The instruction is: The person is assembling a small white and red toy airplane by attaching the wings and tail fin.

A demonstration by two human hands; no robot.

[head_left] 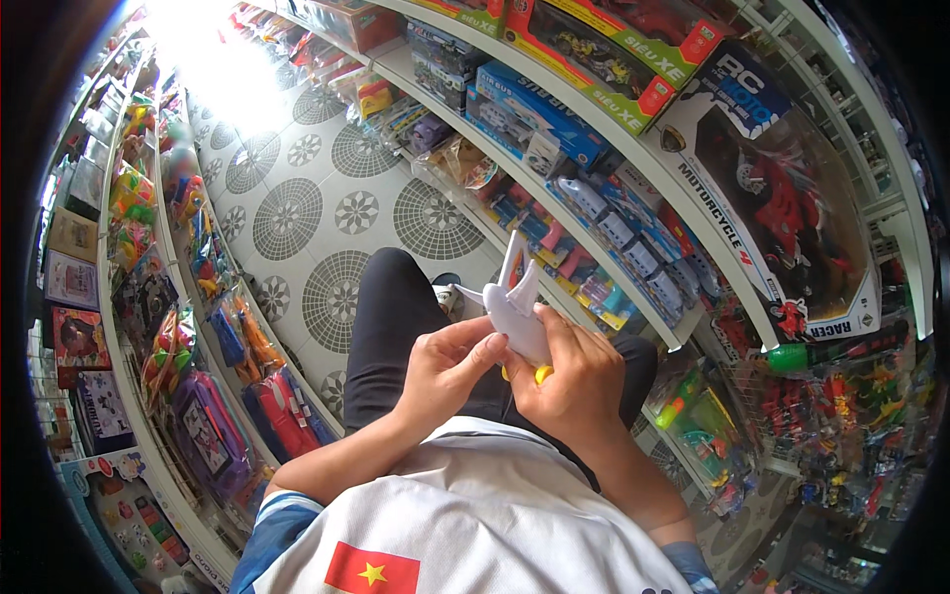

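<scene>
Above my lap, both hands hold a white toy airplane [517, 319], its fins tilted up and away from me. My left hand [442, 368] pinches the side of its rounded body between thumb and fingers. Wrapped round the other side and lower end is my right hand [576, 378], thumb and fingers closed on it. Small yellow parts [542, 374] stick out near the right fingers. My fingers hide the lower end of the toy.
Shelves of packaged toys curve along both sides. On the right are a boxed toy motorcycle [782, 198], blue boxes [539, 114] and bagged toys [698, 421]. Red pouches [287, 411] lie low on the left shelf. Patterned floor tiles [297, 223] run between the shelves, beyond my knees.
</scene>
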